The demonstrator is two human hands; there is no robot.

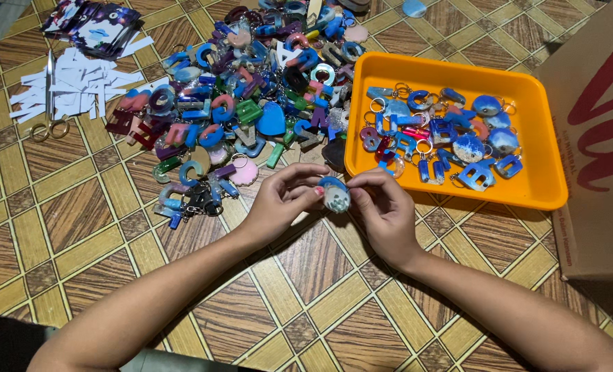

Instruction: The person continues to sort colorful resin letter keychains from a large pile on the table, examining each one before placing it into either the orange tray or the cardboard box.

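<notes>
Two bare forearms lead up to the left hand point(282, 200) and right hand point(382, 207), fingers pinching one blue-white resin keychain charm point(335, 195) just beside the orange tray point(451, 72).

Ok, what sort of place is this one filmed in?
Probably a home craft setup on a tiled-pattern floor: both hands hold one small resin charm beside a heap of resin letter keychains, an orange tray of more, and scissors on cut paper strips.

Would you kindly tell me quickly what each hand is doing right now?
Left hand: fingers pinched on the small blue-and-white charm.
Right hand: fingers pinched on the same charm, from the other side.
</notes>
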